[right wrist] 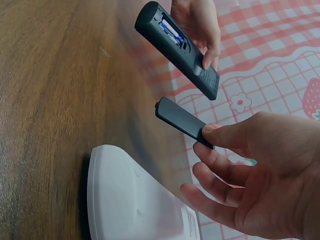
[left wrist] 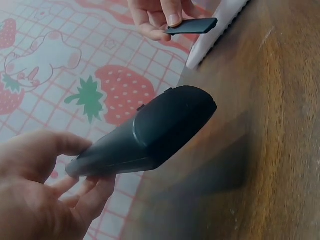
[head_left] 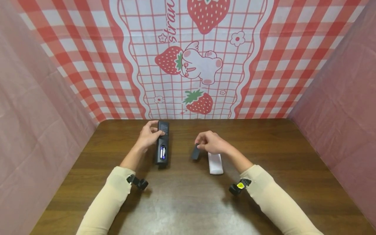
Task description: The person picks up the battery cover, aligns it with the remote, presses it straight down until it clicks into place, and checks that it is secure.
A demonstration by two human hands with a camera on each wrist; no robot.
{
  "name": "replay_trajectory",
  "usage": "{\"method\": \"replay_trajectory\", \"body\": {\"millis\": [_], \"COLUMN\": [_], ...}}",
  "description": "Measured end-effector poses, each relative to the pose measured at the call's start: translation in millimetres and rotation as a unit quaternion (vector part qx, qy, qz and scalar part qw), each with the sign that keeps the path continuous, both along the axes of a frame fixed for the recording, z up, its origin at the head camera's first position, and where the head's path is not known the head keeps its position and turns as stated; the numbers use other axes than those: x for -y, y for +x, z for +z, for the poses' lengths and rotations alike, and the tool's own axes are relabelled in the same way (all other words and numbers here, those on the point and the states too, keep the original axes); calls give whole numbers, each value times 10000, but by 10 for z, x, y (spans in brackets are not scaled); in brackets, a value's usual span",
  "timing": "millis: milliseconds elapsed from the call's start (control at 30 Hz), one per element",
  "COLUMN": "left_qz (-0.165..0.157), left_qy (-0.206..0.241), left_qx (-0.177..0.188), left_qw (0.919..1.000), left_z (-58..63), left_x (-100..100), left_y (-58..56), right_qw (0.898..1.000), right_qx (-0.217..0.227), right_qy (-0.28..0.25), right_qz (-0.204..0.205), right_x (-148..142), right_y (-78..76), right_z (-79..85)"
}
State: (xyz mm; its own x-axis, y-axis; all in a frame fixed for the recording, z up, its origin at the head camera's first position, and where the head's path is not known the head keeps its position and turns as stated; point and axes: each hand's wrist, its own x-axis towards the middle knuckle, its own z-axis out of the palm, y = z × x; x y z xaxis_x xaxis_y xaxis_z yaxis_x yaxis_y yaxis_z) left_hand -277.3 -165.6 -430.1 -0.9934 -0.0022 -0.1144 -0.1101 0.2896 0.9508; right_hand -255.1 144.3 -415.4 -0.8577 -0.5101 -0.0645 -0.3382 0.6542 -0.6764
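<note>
My left hand point(head_left: 149, 137) grips a black remote control point(head_left: 163, 138) by its far end, its back turned up. The battery compartment stands uncovered, and batteries point(right wrist: 171, 31) with blue and white wraps lie inside it. Between the thumb and index finger of my right hand point(head_left: 212, 142) is a small black battery cover point(right wrist: 181, 118), held apart from the remote. In the left wrist view the remote point(left wrist: 145, 132) is tilted above the wood, casting a shadow. A white remote control point(head_left: 215, 164) lies on the table just below my right hand, which partly covers it in the head view.
The brown wooden table point(head_left: 194, 202) reaches back to a red-and-white checked cloth point(head_left: 282, 58) with strawberry prints. Pink cloth walls point(head_left: 337, 88) close in both sides. A small black camera point(head_left: 142, 184) is strapped to each wrist.
</note>
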Motion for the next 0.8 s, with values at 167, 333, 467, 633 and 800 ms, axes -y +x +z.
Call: {"method": "replay_trajectory", "body": {"millis": [167,333,467,633,800], "left_qz": [-244,-455,-532,-588,-741], "left_qy": [34,3,-120,-138,101], "left_qx": [-27,20,45,33,99], "left_qw": [9997,9990,9985,9982,9971], "left_z": [28,56,78,84,88], "left_x": [-35,-65,-84,-108,-143], "left_y": [25,33,35,37,49], "right_qw": [9999,9999,9999,9997,9994], "right_qx": [-131,-78,-55,-94,-159], "right_qy": [-41,-19,-38,-103,-165], "right_qz": [-41,-81,-108,-187,-276], "right_x": [-37,-78,-107,-144,-175], "right_y": [-10,-4,10,12,5], "right_z": [-18,-25,-19,-10,-4]}}
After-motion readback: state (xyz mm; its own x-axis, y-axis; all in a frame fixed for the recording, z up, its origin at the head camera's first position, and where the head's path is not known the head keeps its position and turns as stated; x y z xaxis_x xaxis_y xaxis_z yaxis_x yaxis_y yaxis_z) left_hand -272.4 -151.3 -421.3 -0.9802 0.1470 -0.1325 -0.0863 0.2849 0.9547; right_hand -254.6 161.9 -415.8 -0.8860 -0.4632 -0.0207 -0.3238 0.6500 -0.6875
